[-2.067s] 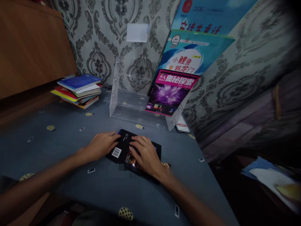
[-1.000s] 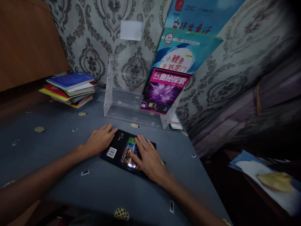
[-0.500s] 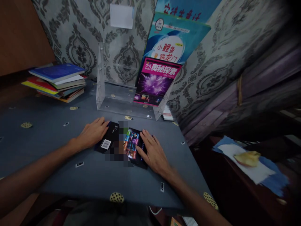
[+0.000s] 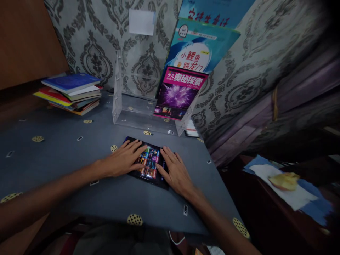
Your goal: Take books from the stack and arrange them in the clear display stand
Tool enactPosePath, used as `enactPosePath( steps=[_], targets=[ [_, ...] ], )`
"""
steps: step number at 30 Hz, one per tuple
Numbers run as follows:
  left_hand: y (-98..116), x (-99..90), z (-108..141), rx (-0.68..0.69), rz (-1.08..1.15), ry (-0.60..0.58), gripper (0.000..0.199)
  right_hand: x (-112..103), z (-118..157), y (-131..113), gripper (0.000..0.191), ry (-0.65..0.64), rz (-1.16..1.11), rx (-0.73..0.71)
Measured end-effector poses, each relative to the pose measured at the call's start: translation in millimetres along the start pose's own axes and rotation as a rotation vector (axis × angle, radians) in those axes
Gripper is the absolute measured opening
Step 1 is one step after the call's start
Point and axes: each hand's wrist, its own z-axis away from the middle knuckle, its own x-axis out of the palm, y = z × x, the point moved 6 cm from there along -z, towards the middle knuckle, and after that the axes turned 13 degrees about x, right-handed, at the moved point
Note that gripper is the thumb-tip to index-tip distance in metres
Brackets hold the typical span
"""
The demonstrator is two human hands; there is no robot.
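A dark book [image 4: 151, 162] with a grid of small colourful pictures lies closed and flat on the tablecloth. My left hand [image 4: 126, 158] rests on its left part, palm down with fingers spread. On its right edge lies my right hand [image 4: 175, 170], also flat, its fingers apart and the thumb over the pictures. Neither hand grips anything. Behind the book stands a clear rack [image 4: 143, 124], where a pink and purple book [image 4: 179, 92] leans in front of a teal book [image 4: 207, 42] and a blue one [image 4: 212, 12].
A pile of books [image 4: 71, 88] sits at the back left of the grey-blue tablecloth [image 4: 61, 156]. White paper [image 4: 281, 180] bearing something yellow [image 4: 285, 181] lies beyond the right edge. A purple curtain [image 4: 255, 120] hangs at the right.
The left part of the book, flat and open before, has been folded over to the right, and my left hand has moved right with it. My right hand stays on the right edge.
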Motion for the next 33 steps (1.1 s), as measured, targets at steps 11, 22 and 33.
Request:
enactPosePath(
  steps=[11,22,33],
  targets=[
    [-17,10.2,9,0.016,0.11,-0.097,0.102,-11,19,-45,0.039,0.044,0.012,-0.271],
    [-6,-0.3,20,0.143,0.095,-0.077,0.095,-7,37,-40,0.042,-0.017,0.004,-0.36],
    [6,1.7,30,0.138,-0.005,-0.024,0.073,-17,31,-49,0.039,-0.059,-0.045,-0.287]
  ],
)
